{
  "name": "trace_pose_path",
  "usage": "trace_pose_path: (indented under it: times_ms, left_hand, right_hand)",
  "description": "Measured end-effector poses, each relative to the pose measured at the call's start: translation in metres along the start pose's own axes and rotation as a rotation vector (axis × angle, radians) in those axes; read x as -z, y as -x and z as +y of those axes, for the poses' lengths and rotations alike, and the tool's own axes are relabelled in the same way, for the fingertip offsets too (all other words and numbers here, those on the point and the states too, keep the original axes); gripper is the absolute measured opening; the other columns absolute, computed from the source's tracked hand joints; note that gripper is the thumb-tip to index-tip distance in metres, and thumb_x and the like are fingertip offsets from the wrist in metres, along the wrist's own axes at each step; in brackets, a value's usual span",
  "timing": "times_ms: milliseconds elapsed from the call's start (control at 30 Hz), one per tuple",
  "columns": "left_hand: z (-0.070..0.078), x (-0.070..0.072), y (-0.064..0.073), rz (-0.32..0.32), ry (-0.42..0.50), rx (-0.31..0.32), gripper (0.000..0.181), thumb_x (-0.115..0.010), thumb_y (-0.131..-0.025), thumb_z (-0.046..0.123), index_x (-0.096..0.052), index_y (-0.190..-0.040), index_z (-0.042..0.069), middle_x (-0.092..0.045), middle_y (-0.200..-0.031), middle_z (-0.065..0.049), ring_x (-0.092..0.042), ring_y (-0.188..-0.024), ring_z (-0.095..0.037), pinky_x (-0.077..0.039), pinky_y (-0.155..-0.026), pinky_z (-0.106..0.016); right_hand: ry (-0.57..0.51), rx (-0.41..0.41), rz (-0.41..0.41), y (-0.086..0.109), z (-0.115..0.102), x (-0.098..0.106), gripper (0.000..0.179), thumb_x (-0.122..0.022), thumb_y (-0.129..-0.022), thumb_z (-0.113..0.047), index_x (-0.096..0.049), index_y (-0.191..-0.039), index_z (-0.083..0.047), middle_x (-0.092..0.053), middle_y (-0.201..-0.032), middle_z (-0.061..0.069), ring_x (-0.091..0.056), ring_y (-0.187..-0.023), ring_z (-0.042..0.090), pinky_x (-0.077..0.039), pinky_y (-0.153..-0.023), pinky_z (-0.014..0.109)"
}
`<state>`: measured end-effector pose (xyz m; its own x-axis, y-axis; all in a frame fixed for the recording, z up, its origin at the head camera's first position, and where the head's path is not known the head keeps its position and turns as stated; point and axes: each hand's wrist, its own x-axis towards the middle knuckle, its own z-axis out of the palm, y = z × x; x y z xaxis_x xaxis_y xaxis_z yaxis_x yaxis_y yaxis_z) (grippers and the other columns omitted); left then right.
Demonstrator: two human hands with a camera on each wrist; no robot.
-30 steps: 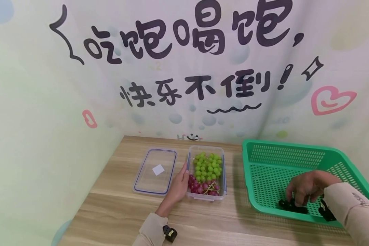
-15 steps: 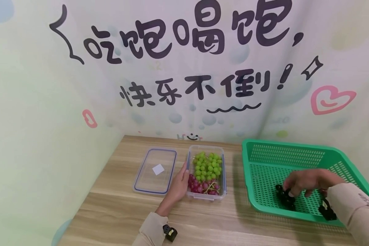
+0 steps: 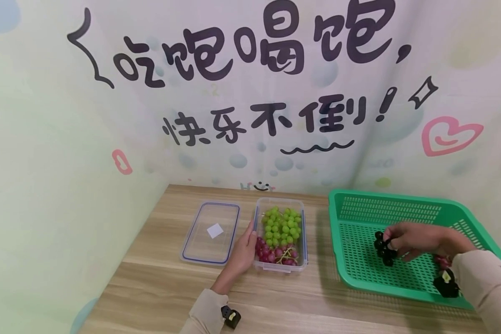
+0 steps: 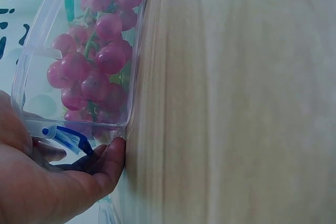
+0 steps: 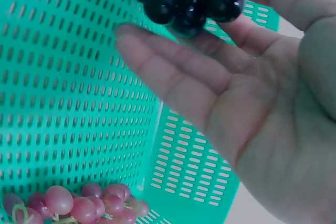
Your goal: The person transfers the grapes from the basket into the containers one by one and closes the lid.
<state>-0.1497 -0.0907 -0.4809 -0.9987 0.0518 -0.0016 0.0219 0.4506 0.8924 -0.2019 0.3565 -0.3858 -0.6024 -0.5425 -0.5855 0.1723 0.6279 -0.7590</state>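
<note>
My right hand [image 3: 415, 239] pinches a bunch of black grapes [image 3: 384, 250] between thumb and fingers, inside the green basket [image 3: 338, 260]. In the right wrist view the black grapes [image 5: 189, 11] hang at the top, under the thumb, with the other fingers stretched out below. My left hand [image 3: 243, 250] holds the left side of a clear plastic food container [image 3: 279, 267]. Its fingers lie around the blue-edged latch [image 4: 76, 139] in the left wrist view. Green grapes [image 3: 281, 227] fill the container's back part, and red grapes [image 3: 271, 255] its front.
A clear lid [image 3: 200, 241] with a blue seal and a white square lies left of the container. More red grapes [image 5: 84, 205] rest in the basket under the right wrist. The wooden table [image 3: 275, 301] ends at a printed wall cloth [image 3: 234, 171].
My right hand has raised the black grapes from the basket's floor and moved slightly back and left, so the bunch hangs. My left hand and the container have stayed in place.
</note>
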Motion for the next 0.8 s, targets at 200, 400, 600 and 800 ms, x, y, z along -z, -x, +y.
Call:
trace_pose_path:
  times_ms: [200,400,600,800]
  left_hand:
    - [0.000,0.001,0.000,-0.008,-0.001,0.005,0.051,-0.029,-0.110,0.022,-0.021,-0.158,0.006,-0.032,-0.156,-0.025,-0.030,-0.144,-0.042,-0.027,-0.118,-0.054]
    - [-0.001,0.000,0.000,-0.002,-0.005,0.008,0.051,-0.029,-0.110,0.021,-0.022,-0.158,0.006,-0.032,-0.155,-0.025,-0.030,-0.144,-0.042,-0.027,-0.118,-0.054]
    - [-0.002,0.000,0.000,0.004,-0.010,0.006,0.050,-0.029,-0.110,0.020,-0.023,-0.157,0.005,-0.033,-0.155,-0.026,-0.031,-0.143,-0.043,-0.027,-0.118,-0.055]
    - [-0.002,0.000,0.000,-0.006,-0.002,0.005,0.051,-0.028,-0.110,0.022,-0.022,-0.157,0.004,-0.030,-0.156,-0.026,-0.029,-0.144,-0.043,-0.026,-0.118,-0.055]
  right_hand:
    - [-0.068,0.128,-0.028,0.000,0.001,0.007,0.020,-0.045,-0.103,-0.007,-0.047,-0.114,0.010,-0.056,-0.102,0.009,-0.059,-0.082,0.018,-0.058,-0.076,0.036]
    - [-0.072,0.153,0.058,0.000,-0.006,0.007,0.023,-0.048,-0.103,-0.009,-0.047,-0.118,0.008,-0.055,-0.122,0.016,-0.063,-0.108,0.025,-0.059,-0.089,0.039]
    - [-0.063,0.186,0.117,0.000,-0.022,0.002,0.026,-0.050,-0.103,-0.011,-0.045,-0.121,0.007,-0.052,-0.122,0.018,-0.061,-0.105,0.025,-0.058,-0.090,0.040]
    - [-0.035,0.194,0.175,-0.001,-0.035,-0.001,0.031,-0.055,-0.101,-0.015,-0.046,-0.123,0.006,-0.048,-0.127,0.021,-0.060,-0.107,0.024,-0.058,-0.090,0.040]
